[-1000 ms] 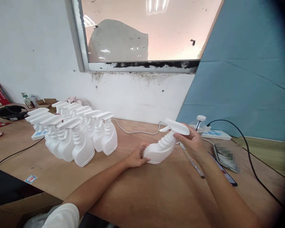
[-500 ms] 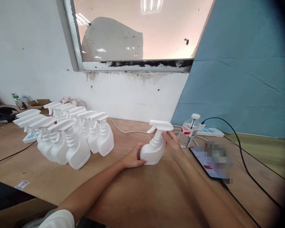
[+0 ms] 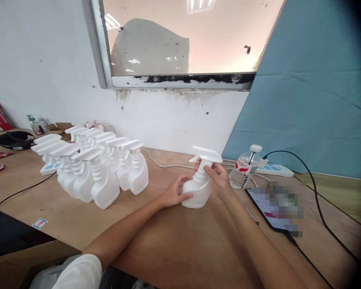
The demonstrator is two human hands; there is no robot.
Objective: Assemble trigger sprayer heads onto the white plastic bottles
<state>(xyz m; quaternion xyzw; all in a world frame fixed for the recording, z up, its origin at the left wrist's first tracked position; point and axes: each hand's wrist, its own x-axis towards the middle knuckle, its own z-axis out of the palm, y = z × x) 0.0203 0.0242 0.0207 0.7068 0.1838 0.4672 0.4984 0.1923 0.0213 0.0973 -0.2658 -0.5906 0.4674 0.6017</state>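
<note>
A white spray bottle (image 3: 197, 192) stands upright in front of me, its trigger head (image 3: 208, 154) pointing left. Around the lower left side of its body wraps my left hand (image 3: 176, 192), thumb across the front and a ring on one finger. My right hand (image 3: 219, 176) grips the neck just under the trigger head, with its thumb in front and some fingertips hidden behind. To the left, several matching spray bottles (image 3: 106, 188) stand grouped in rows, their heads also turned left.
Right of my hands are a clear water bottle (image 3: 242, 168), a phone-like device (image 3: 267, 212) with a blurred patch, and a power strip (image 3: 275, 170). Black cables (image 3: 311, 192) run along the right. A headset (image 3: 15, 139), small carton (image 3: 60, 129) and sticker (image 3: 40, 223) lie left.
The camera view has shifted so the scene sits slightly further right. My left hand has moved a little higher on the bottle's body, and the trigger head looks slightly turned and tilted.
</note>
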